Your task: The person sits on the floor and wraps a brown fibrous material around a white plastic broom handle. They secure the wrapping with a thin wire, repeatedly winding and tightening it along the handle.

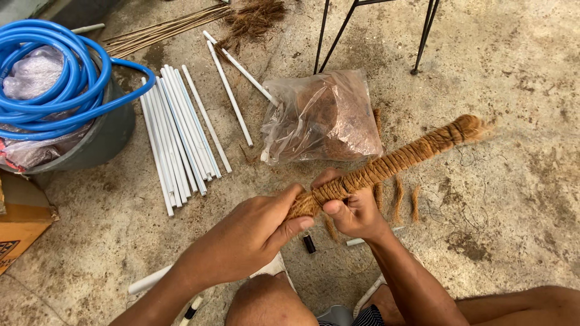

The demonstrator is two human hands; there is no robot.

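Brown fibre-wrapped pole (pixel 386 168), tilted, near end in hand

Clear crinkled plastic bag (pixel 323 118) of brown fibre lies on the concrete just beyond my hands. Tan cardboard box (pixel 21 220) at far left edge, dark printed mark on its lower corner, beside the grey tub.

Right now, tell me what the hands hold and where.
Both hold the coir-wrapped stick at its near end: left hand around the tip, right hand just beyond.
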